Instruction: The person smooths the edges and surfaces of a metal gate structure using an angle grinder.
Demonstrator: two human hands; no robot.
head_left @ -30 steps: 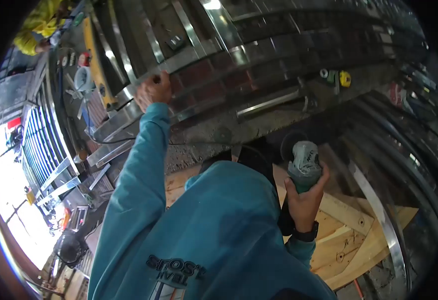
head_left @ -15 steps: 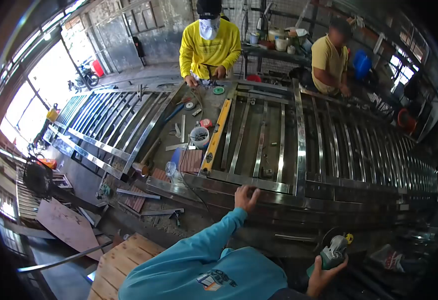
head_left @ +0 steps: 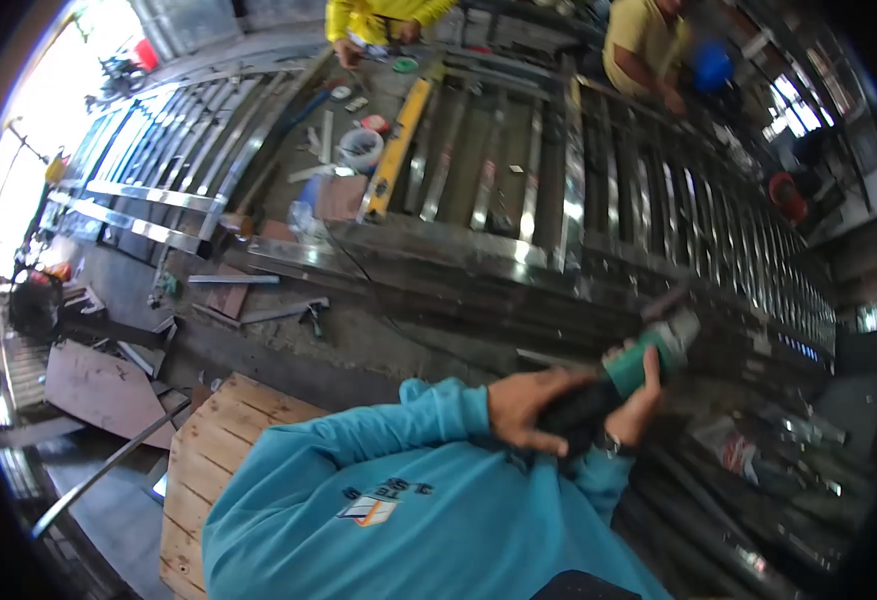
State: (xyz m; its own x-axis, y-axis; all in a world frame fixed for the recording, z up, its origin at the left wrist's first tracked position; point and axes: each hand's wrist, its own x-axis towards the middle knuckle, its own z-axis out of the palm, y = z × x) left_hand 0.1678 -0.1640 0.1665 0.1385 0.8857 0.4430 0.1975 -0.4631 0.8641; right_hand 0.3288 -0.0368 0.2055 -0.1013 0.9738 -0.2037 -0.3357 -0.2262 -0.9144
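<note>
In front of my belly, at lower right of the head view, is a green angle grinder [head_left: 630, 371] with a grey metal head and a dark rear end. My right hand [head_left: 640, 408] is closed round its green body. My left hand [head_left: 526, 404] lies against the dark rear part, thumb and fingers on either side of it; some fingertips are hidden behind it. Motion blurs the grinder's head and disc. Beyond it lies a frame of shiny metal bars [head_left: 524, 252], with a yellow spirit level [head_left: 398, 150] across its left end.
A white tub [head_left: 360, 150] stands among tools and offcuts left of the level. Another barred metal frame [head_left: 148, 195] lies at left. Two people in yellow tops [head_left: 638, 45] work at the far side. A wooden slatted surface [head_left: 220, 450] is at my left, and a cable [head_left: 368, 275] trails across.
My left hand has left the metal frame's edge and come to the grinder's rear. The grinder has been raised and turned in my right hand. My view has tilted down.
</note>
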